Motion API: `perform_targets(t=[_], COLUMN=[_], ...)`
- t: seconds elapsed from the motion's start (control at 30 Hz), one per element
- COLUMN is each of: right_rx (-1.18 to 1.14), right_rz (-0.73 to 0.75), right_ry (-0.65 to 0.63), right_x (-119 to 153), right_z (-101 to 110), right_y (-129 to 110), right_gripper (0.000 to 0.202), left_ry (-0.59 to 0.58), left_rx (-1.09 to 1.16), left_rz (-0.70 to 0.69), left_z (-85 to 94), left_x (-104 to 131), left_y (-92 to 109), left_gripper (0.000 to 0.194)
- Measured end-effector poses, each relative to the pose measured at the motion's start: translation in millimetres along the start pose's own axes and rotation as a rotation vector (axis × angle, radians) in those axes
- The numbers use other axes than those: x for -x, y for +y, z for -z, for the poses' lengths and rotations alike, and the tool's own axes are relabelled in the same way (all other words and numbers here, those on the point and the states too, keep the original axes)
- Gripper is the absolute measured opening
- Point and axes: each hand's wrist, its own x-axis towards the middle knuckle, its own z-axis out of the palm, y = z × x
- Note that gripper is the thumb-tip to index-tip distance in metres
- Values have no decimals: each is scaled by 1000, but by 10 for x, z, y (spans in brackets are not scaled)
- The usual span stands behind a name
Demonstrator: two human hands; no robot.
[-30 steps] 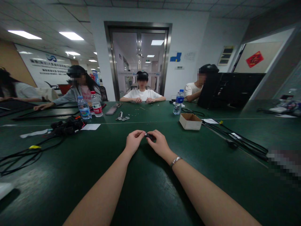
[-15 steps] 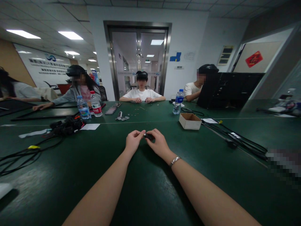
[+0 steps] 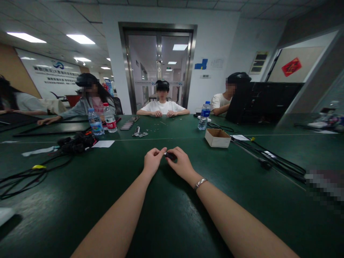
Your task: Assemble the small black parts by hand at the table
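Note:
My left hand (image 3: 152,161) and my right hand (image 3: 181,163) meet just above the dark green table (image 3: 166,215), a little beyond its middle. Between their fingertips sits a small black part (image 3: 170,155). The right thumb and fingers pinch it, and the left fingertips touch its left end. What the part is stays too small to tell. A metal bracelet (image 3: 200,183) circles my right wrist.
An open cardboard box (image 3: 217,138) stands right of my hands, with black cables (image 3: 271,159) beyond it. Water bottles (image 3: 96,122) (image 3: 204,116), a black bundle of gear (image 3: 76,143), small metal parts (image 3: 139,133) and papers lie farther off. Several people sit along the far side.
Both hands with the small black part have stayed nearly still, with only slight finger shifts. The view has tilted a touch.

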Motion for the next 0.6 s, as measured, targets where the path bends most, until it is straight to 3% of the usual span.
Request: perform_targets(t=[0.33,0.6], right_rx=[-7,-30], right_rz=[-50,-83], right_ry=[24,38], right_x=[-6,-9], right_z=[20,11], right_y=[10,31], right_gripper=[14,13], left_ry=[-135,-155], left_rx=[279,375], left_rz=[-61,-44], left_z=[17,32], left_x=[-6,1], left_y=[44,64], left_gripper=[28,34])
